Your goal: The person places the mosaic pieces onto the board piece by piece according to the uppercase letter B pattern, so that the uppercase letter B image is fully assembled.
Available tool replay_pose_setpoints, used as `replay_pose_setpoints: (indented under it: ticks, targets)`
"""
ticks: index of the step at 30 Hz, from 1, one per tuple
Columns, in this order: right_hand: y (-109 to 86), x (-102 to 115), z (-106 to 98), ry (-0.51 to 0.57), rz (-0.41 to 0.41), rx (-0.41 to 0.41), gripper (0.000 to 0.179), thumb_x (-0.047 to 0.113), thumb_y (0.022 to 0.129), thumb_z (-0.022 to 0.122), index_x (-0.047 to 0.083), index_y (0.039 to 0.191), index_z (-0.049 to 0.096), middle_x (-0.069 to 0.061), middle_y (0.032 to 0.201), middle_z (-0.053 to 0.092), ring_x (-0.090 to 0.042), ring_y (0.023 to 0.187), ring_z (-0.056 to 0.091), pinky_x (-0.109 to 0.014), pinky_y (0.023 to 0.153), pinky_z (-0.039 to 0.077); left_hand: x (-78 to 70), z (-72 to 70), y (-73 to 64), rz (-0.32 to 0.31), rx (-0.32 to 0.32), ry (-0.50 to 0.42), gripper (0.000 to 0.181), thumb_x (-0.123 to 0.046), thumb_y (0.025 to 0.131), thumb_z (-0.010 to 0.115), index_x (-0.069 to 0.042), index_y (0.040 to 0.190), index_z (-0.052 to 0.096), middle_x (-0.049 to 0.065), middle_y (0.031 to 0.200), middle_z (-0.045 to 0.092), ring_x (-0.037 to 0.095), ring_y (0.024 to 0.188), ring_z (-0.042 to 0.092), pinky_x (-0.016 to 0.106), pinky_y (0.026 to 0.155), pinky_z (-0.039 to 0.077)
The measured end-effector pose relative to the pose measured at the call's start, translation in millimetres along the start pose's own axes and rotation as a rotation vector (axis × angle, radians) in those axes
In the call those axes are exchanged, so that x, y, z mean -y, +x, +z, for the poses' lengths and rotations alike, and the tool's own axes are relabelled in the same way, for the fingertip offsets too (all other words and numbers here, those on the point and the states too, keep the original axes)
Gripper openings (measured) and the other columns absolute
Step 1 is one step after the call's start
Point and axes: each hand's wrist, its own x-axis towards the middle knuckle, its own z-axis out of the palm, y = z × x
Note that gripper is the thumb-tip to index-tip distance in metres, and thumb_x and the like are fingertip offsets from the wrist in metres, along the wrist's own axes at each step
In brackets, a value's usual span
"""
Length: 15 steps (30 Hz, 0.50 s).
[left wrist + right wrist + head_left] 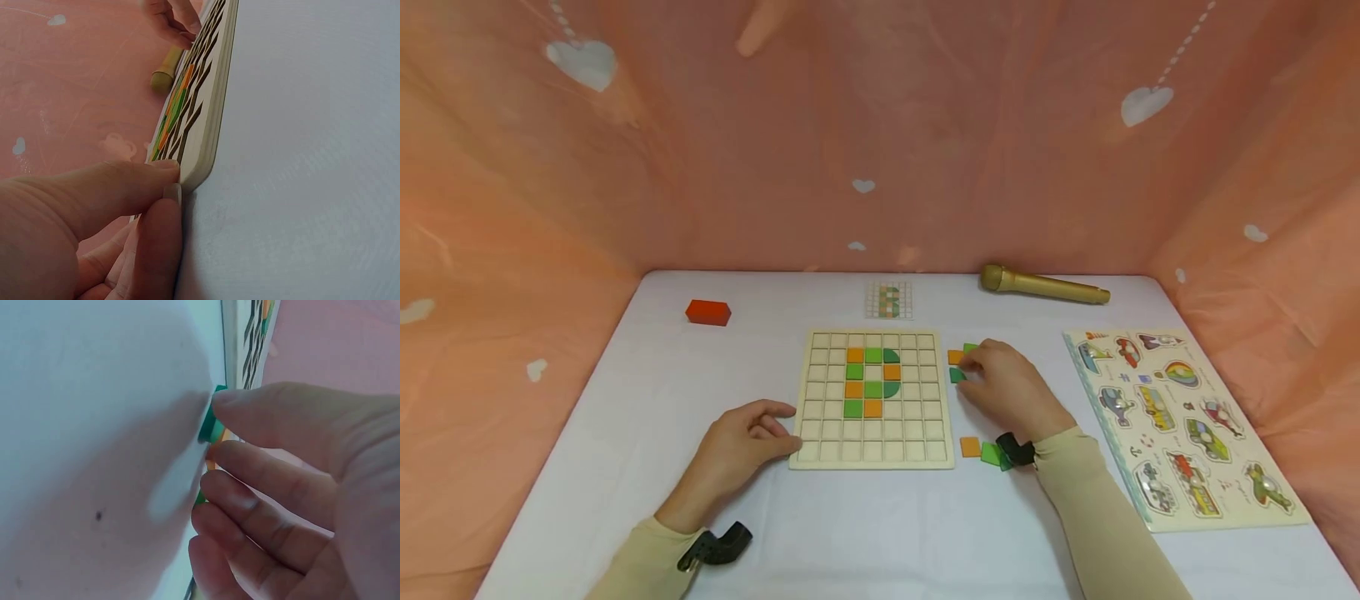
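The square wooden grid board [831, 458] lies mid-table, with orange, green and dark green tiles [873, 389] set in some cells. My left hand [737, 442] touches the board's left edge near its front corner; in the left wrist view its fingertips [165, 165] are right at that corner. Off the board's right side, my right hand [1011, 387] pinches a dark green tile [212, 419] between thumb and index finger, low over the table. An orange tile [955, 357] and a green tile [970, 347] lie by those fingers, partly hidden behind them in the right wrist view.
Nearer me on the right lie an orange tile [971, 447] and green tiles [991, 454]. A small pattern card [889, 300] lies behind the board, a red block [708, 312] back left, a gold microphone [1045, 285] back right. A vehicle picture puzzle [1183, 433] lies far right.
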Motion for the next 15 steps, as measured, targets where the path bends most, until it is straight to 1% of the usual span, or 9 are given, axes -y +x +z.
replay_pose_setpoints:
  ticks: [4,7,10,15]
  targets:
    - [2.6,2.4,2.9,-0.019,-0.013,-0.003,0.028,0.021,0.095,0.081,0.006,0.119,0.080,-0.005,0.108,0.071,-0.024,0.104,0.066,-0.048,0.101,0.056,0.7,0.2,-0.1,0.011,0.001,0.003,0.049,-0.026,0.087,0.090,-0.012,0.131,0.073,0.002,0.095,0.074,0.015,0.079,0.065,0.027,0.076,0.047]
    - [4.1,2.9,3.9,-0.027,-0.031,-0.011,0.026,0.021,0.095,0.081,0.007,0.117,0.080,-0.005,0.107,0.071,-0.023,0.101,0.065,-0.048,0.099,0.057,-0.1,0.3,0.1,0.002,-0.002,-0.004,0.048,-0.025,0.088,0.090,-0.012,0.131,0.073,0.002,0.095,0.074,0.016,0.079,0.065,0.027,0.075,0.047]
    - [3.9,2.8,4.5,-0.027,-0.028,-0.007,0.022,0.021,0.095,0.080,0.007,0.113,0.080,-0.005,0.105,0.071,-0.023,0.101,0.065,-0.047,0.097,0.057,-0.7,0.4,0.0,-0.009,0.003,-0.008,0.048,-0.025,0.087,0.090,-0.012,0.131,0.073,0.003,0.095,0.073,0.017,0.079,0.065,0.027,0.075,0.047]
    - [2.3,3.2,6.0,-0.020,-0.019,-0.002,0.021,0.022,0.096,0.081,0.008,0.111,0.081,-0.004,0.104,0.070,-0.023,0.100,0.063,-0.047,0.097,0.056,-0.6,-0.3,0.6,-0.004,0.004,0.003,0.049,-0.025,0.087,0.090,-0.012,0.131,0.074,0.003,0.095,0.073,0.015,0.078,0.064,0.027,0.075,0.047]
